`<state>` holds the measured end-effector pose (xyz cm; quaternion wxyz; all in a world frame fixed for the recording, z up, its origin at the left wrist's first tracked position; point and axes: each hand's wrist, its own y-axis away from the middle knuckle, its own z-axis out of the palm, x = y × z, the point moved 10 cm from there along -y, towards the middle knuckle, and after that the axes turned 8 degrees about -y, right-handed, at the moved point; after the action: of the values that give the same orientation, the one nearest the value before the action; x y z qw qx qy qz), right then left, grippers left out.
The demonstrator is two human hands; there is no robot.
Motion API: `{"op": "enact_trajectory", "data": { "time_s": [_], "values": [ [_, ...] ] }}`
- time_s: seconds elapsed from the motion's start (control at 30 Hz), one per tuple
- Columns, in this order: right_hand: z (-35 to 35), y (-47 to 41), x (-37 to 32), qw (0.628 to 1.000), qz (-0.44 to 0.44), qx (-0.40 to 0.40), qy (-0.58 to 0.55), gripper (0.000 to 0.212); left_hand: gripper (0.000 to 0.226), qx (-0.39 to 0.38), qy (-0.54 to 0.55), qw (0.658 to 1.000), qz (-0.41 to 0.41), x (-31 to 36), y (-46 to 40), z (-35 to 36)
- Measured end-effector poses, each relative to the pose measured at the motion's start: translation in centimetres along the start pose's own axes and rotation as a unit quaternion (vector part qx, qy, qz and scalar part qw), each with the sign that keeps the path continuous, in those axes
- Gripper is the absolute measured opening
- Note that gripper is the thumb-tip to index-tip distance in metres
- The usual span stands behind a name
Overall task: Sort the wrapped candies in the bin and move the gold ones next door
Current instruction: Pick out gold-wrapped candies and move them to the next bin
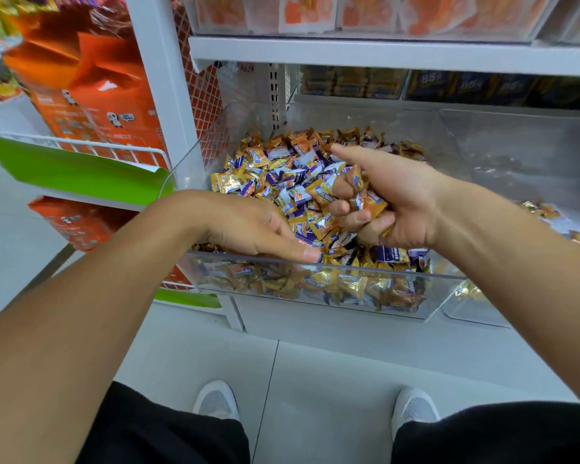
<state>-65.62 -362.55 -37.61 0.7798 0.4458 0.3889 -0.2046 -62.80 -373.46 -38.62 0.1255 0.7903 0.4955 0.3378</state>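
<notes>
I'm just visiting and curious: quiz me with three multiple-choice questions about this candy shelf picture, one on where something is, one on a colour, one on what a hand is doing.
1. Where does the left hand lie?
A. In the clear bin, on the candies
B. On the floor
C. On the upper shelf

2. What colour are the big boxes to the left of the bin?
A. Blue
B. Orange
C. Black

3. What is the right hand doing?
A. Hanging idle
B. Pressing flat on the shelf
C. Holding several candies, forefinger pointing out

Answers: 1 A, its fingers rest on the pile behind the bin's front wall. 2 B, they are orange. 3 C, wrappers show between its curled fingers.
</notes>
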Motion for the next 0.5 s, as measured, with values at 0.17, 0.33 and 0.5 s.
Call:
{"op": "enact_trajectory", "data": {
  "time_s": [0.17,0.33,0.5],
  "values": [
    [-1.2,1.4,-0.8,0.868,-0.044,0.036,0.494,0.03,0.034,0.009,-0.037,0.999,0.018,-0.5,0.6,-0.7],
    [-0.9,1.2,2.3,0.788,0.041,-0.019,0.614,0.013,0.027,0.035,0.003,0.999,0.026,-1.0,1.5,-1.6],
    [-1.3,0.9,3.5,0.822,0.092,-0.037,0.561,0.025,0.026,0.093,0.211,0.973,0.011,-1.8,2.8,-2.5]
  ]
}}
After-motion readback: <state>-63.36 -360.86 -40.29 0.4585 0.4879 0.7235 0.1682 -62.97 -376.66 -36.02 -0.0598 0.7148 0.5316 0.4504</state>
